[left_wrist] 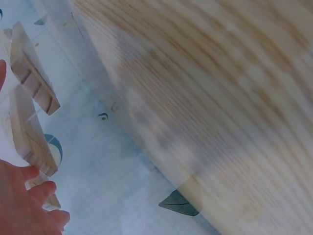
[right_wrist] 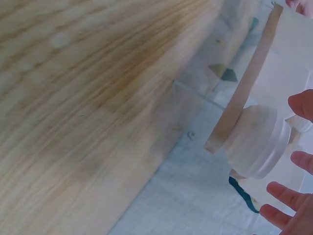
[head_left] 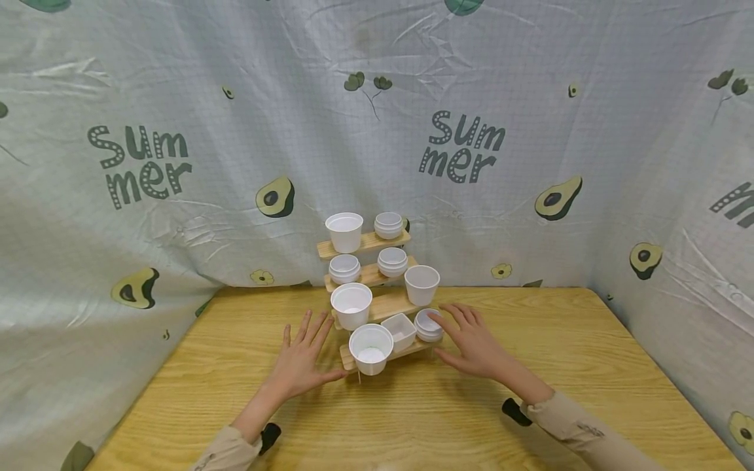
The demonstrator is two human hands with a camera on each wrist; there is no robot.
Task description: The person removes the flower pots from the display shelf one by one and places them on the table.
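Note:
A tiered wooden shelf stand [head_left: 391,306] holds several white pots, mostly round. My left hand [head_left: 297,363] is spread at the stand's left side, thumb tip by the end of the lowest plank [head_left: 347,357]. In the left wrist view, its fingers [left_wrist: 43,192] overlap the plank ends [left_wrist: 35,83]. At the right side, my right hand [head_left: 474,343] has its fingers apart around a small ringed pot [head_left: 429,326]. The right wrist view shows that ringed pot [right_wrist: 259,139] on its plank, fingertips [right_wrist: 279,190] close to it. Neither hand grips anything.
A tall round pot [head_left: 371,350] and a square pot [head_left: 398,331] share the lowest plank. More pots, including a tapered cup [head_left: 421,286], stand above. The stand is on a wood-grain table [head_left: 530,366], before a printed curtain [head_left: 353,144].

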